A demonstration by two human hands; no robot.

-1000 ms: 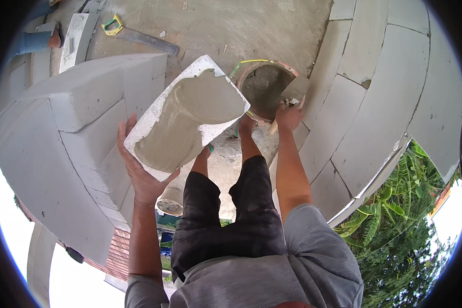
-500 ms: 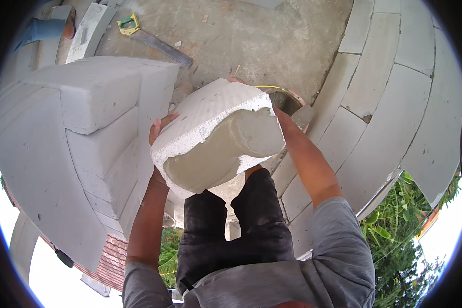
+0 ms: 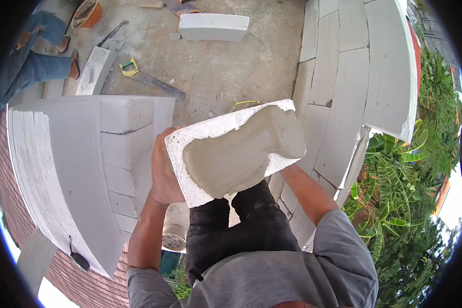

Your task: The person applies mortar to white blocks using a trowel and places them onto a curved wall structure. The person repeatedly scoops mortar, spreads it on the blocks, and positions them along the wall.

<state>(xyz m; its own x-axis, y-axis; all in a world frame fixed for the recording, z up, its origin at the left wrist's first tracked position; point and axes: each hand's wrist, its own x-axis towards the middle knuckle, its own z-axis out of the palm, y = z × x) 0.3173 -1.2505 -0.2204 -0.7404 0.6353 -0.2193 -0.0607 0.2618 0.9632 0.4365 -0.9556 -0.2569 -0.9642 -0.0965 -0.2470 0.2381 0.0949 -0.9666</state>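
Observation:
A white lightweight concrete block (image 3: 197,136) is held up in front of my thighs, tilted so that its right end sits higher. A thick layer of wet grey mortar (image 3: 236,154) covers most of the face turned toward me, with bare white margins along the edges. My left hand (image 3: 164,172) grips the block's left end, fingers wrapped behind it. On the other side my right hand (image 3: 288,174) supports the lower right end; its fingers are hidden behind the block.
Block walls stand close on my left (image 3: 77,138) and right (image 3: 339,102). On the concrete floor lie a yellow-green handled handsaw (image 3: 154,84) and another block (image 3: 213,28). At the upper left are a person's legs (image 3: 49,66) and an orange bucket (image 3: 90,14).
The block has turned so that its mortared face shows more fully, and has shifted slightly right. The head view has swung, bringing the floor block and orange bucket into sight.

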